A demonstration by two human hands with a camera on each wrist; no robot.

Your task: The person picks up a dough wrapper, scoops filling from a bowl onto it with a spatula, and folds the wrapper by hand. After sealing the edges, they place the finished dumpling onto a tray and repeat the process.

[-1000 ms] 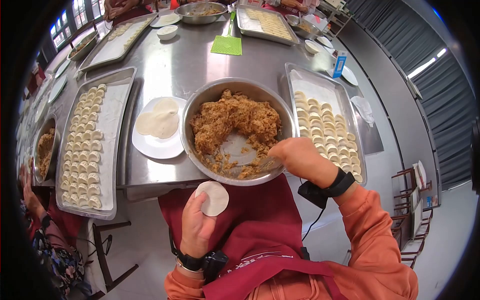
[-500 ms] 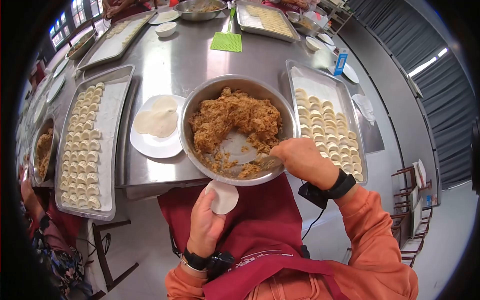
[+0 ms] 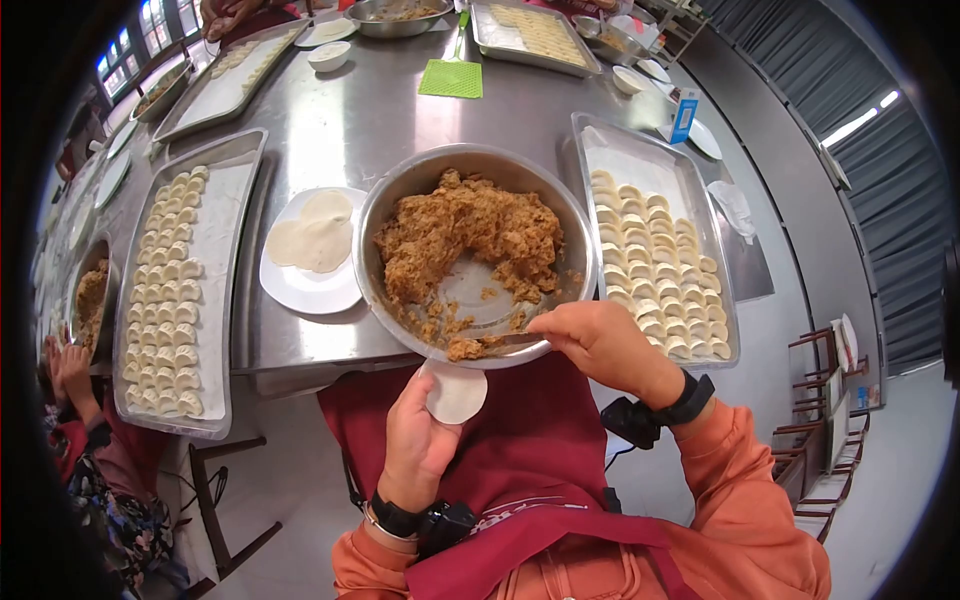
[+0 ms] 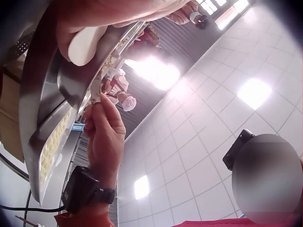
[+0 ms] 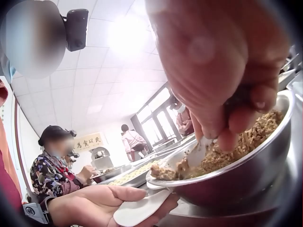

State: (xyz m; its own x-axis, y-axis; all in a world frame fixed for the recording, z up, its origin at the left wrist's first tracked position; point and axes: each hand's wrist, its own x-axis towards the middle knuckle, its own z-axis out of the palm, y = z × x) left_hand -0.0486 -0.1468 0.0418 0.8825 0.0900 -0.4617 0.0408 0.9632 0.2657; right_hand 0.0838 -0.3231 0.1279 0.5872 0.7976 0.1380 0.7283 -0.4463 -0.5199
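Observation:
A round white dumpling wrapper is held at its left edge by my left hand, just below the near rim of the metal bowl. In the right wrist view the wrapper lies over the fingers, thumb along its edge. My right hand grips a narrow flat spatula over the bowl's near right side; its handle is mostly hidden in the fist. A lump of filling sits on the spatula tip, close to the near rim. Brown minced filling is heaped toward the bowl's far side.
Left of the bowl, more wrappers lie on a white plate. Trays of folded dumplings flank it, one left and one right. A green fly swatter lies farther back. Other people sit around the table.
My right hand has drawn the spatula leftward and toward the near rim, bringing a lump of filling on its tip. The left hand has moved the wrapper slightly right, under the rim.

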